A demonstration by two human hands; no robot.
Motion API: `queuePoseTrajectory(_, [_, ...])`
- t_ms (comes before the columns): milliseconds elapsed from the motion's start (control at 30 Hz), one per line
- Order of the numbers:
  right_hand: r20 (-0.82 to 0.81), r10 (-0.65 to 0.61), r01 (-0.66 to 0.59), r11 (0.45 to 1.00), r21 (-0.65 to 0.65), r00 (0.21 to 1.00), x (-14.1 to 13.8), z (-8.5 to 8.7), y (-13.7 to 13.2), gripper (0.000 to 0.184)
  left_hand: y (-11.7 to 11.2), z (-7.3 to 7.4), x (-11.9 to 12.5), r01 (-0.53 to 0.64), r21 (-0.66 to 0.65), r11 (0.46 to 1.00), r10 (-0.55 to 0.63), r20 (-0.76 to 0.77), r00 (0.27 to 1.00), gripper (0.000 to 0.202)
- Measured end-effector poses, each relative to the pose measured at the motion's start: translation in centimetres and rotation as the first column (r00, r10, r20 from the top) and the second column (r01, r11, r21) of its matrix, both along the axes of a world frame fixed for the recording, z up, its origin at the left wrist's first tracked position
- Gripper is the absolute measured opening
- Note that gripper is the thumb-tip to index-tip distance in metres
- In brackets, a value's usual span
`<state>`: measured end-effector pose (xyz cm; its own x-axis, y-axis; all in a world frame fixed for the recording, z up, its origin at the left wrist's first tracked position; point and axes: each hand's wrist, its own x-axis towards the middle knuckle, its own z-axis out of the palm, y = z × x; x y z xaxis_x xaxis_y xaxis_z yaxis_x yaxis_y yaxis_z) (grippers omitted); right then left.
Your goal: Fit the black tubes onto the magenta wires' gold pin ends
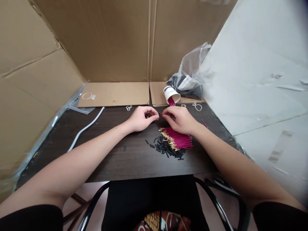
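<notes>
My left hand (144, 118) is closed in a pinch, its fingertips at the dark end of a small piece between the hands, which looks like a short black tube (160, 114). My right hand (179, 118) pinches the reddish side of it, apparently thin red wires; how many is hidden by the fingers. Below my right hand lies a fanned pile of magenta-red wires (181, 138) with gold-coloured tips pointing left. Loose short black tubes (166, 148) are heaped against the pile's left and lower side.
A paper cup (172, 93) lies tipped with more red wires in its mouth. Behind it sits a clear plastic bag (191, 77) of black pieces. White rubber bands (129, 108) and a pale grey tube (88, 126) lie about. Cardboard walls (115, 38) enclose the dark table (108, 163).
</notes>
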<state>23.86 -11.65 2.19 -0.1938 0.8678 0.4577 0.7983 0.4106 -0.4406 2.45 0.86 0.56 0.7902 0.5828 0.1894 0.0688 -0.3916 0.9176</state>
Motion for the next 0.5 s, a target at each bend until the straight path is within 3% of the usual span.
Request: queuePoseTrajectory(500, [-0.010, -0.022, 0.022, 1.000, -0.023, 1.000, 0.01, -0.06, 0.00, 0.013, 0.04, -0.12, -0.03, -0.011, 0.020, 1.000, 0.011, 0.000, 1.000, 0.015])
